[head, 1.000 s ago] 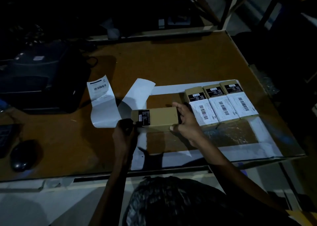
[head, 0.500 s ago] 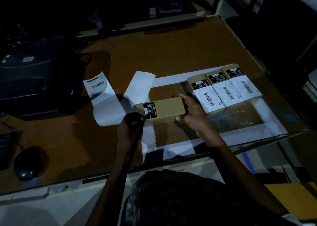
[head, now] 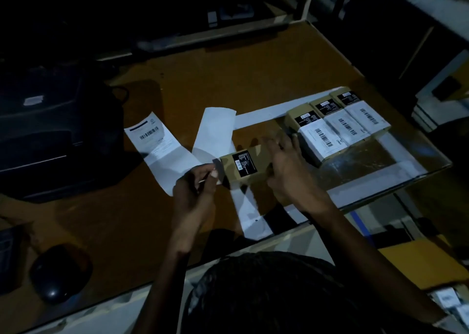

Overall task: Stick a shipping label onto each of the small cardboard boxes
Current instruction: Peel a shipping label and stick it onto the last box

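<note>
Brown worktable (head: 228,79) carries a dark label printer (head: 50,130) at left and three labelled cardboard boxes (head: 337,123) in a row at upper right. At frame centre, the unlabelled cardboard box (head: 243,166) is gripped by the right hand (head: 286,171), fingers curled over its right end. The left hand (head: 195,189) pinches the edge of the label strip (head: 162,151) just beside the box's left end.

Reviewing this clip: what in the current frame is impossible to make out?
Head view only:
- Printed text on the held box: too small and dim.
- The box's right end: covered by the blurred right hand.
- What the left hand pinches: a thin pale edge, unclear in the dim light.
- Black device at the table's left: lost in shadow, partly cut off by the frame edge.
- Label print on the three labelled boxes: barcodes visible, text unreadable.
</note>
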A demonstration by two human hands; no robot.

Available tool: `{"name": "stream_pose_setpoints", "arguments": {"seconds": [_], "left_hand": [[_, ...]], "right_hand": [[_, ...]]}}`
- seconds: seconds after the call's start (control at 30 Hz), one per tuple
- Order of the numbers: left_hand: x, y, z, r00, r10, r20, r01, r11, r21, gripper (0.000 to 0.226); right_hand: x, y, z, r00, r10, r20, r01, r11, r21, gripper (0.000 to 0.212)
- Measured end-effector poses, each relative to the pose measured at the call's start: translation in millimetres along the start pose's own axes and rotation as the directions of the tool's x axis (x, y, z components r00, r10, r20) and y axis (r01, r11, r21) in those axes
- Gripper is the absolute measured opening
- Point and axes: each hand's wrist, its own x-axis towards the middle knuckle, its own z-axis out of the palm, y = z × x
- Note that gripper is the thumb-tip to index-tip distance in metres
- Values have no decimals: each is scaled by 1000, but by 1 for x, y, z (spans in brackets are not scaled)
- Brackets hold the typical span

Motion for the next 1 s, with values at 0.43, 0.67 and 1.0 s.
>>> {"name": "stream_pose_setpoints", "arguments": {"seconds": [0.43,0.67,1.0], "left_hand": [[9,-12,-80,950,152,-272,-163,986,-17,21],[3,-9,-94,948,130,-292,-141,990,-16,13],[9,11,-83,923,235,-305,-205,970,128,18]], "right_hand": [[76,-144,53,949,-8,314,-132,896,423,41],[92,-156,91,922,88,377,-345,628,697,42],[32,-111,62,948,-160,275,-152,531,834,40]]}}
